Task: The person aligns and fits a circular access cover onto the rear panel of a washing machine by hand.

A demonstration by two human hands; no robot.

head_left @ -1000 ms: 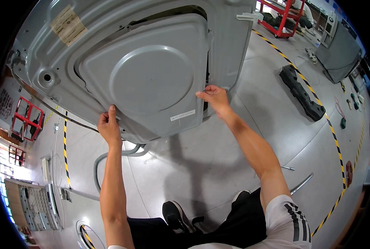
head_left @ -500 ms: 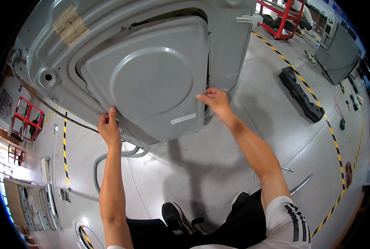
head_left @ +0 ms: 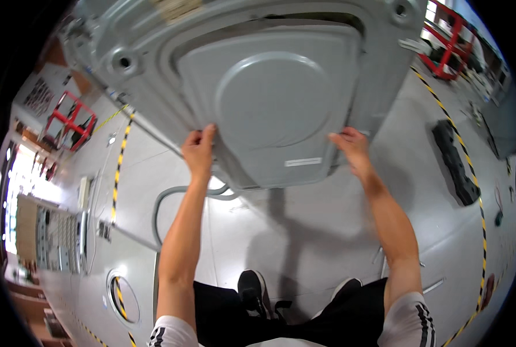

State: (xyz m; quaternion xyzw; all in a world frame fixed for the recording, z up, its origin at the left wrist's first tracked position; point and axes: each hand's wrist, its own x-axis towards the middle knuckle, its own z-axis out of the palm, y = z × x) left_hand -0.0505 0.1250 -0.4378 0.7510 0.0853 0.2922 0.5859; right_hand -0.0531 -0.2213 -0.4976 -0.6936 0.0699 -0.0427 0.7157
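Both hands are up on the large grey sheet-metal panel with a raised circular embossing [head_left: 275,104], which fills the upper half of the view and tilts down toward the person. The left hand [head_left: 199,151] has its grip curled shut around the panel's lower left edge, fingers wrapped over the rim. The right hand [head_left: 350,149] is clamped on the lower right edge, fingers hooked over the metal, thumb side toward us. The panel sits between the two grips, its bottom lip just below the knuckles, with a small pale rectangular label [head_left: 303,162] near that lip between the hands. Behind it rises the bigger grey pressed-steel casing [head_left: 125,61]. Below, a grey hose [head_left: 171,199] loops across the grey floor [head_left: 304,231], with black-and-yellow hazard tape [head_left: 118,173] off left.
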